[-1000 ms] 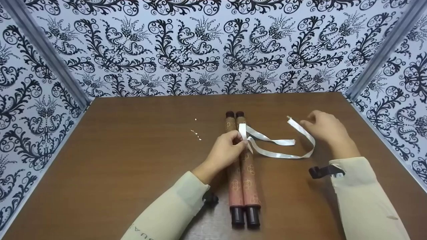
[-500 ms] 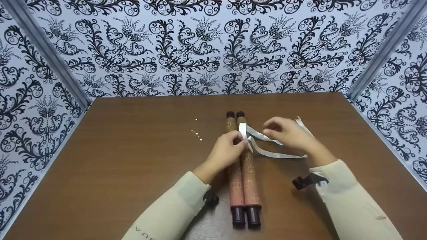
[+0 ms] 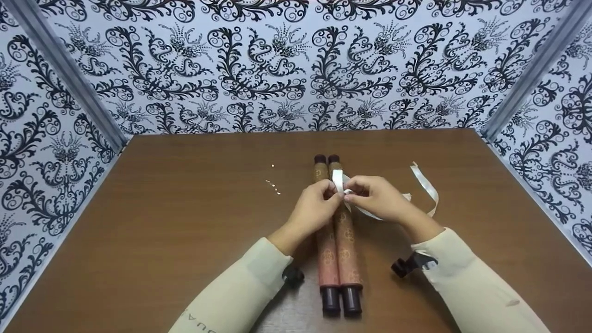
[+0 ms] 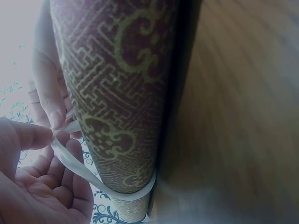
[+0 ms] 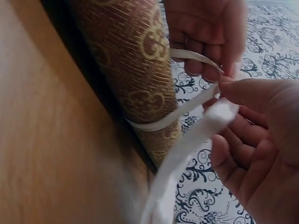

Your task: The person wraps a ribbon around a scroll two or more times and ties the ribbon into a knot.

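Small white flecks (image 3: 274, 186) lie on the worktop (image 3: 185, 208), left of the left hand (image 3: 312, 206). Its thumb and fingers pinch the white ribbon (image 3: 338, 179). Two patterned rolls (image 3: 344, 249) lie side by side beneath these fingers. The right hand (image 3: 381, 200) pinches the ribbon just beside the left fingers; loose ribbon extends right of its fingers.

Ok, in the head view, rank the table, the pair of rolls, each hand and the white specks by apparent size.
1. Table
2. Patterned rolls, as a pair
3. Left hand and right hand: too alike to rank
4. White specks
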`<state>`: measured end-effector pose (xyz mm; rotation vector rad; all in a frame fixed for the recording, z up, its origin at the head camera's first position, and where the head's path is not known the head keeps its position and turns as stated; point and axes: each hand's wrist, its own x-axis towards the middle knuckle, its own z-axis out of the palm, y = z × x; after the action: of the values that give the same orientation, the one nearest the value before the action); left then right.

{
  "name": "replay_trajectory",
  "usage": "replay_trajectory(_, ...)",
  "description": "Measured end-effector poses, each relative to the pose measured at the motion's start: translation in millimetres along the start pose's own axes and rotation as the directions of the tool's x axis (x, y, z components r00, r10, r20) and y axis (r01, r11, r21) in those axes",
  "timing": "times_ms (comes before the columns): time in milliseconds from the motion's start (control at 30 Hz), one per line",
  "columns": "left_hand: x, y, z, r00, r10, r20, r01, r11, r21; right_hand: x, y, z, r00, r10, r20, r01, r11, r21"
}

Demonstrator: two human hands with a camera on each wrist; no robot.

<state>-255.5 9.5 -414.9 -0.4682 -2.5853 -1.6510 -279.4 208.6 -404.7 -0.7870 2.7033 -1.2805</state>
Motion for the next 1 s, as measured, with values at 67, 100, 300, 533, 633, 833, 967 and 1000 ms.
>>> replay_trajectory(67,0.3,-0.1,-0.2,1.000,-0.001,-0.010,0.001,1.000,0.000,0.4,0.7,1.9,1.000,-0.008,-0.012,0.008,1.000,0.009)
replay_trajectory(100,0.3,-0.1,-0.2,1.000,-0.002,-0.014,0.002,1.000,-0.003,0.6,1.2,2.8,1.000,-0.010,-0.015,0.010,1.000,0.009)
replay_trajectory(300,-0.4,-0.7,-0.5,1.000,-0.023,-0.014,0.023,1.000,-0.006,-1.1,1.9,5.8,1.000,-0.027,-0.009,0.027,1.000,0.005)
replay_trajectory(533,-1.5,1.1,-1.6,1.000,0.008,0.003,-0.008,1.000,0.009,-1.7,0.2,7.1,1.000,-0.019,-0.013,0.019,1.000,-0.002)
replay_trajectory(633,-1.6,0.9,-1.1,0.999,0.031,0.008,-0.031,0.999,0.011,-1.4,1.1,7.5,1.000,-0.018,-0.017,0.018,1.000,-0.002)
replay_trajectory(833,-0.3,1.6,-1.1,0.998,0.064,0.017,-0.064,0.996,0.066,-1.2,1.0,6.7,1.000,-0.001,-0.018,0.001,1.000,0.015)
replay_trajectory(967,0.6,2.0,-1.2,0.995,0.091,0.031,-0.095,0.982,0.164,-1.1,1.0,6.4,1.000,0.005,-0.009,-0.005,1.000,0.031)
replay_trajectory(1000,0.8,2.0,-1.3,0.994,0.106,0.034,-0.110,0.974,0.198,-1.2,0.8,6.6,1.000,0.008,-0.007,-0.007,0.999,0.031)
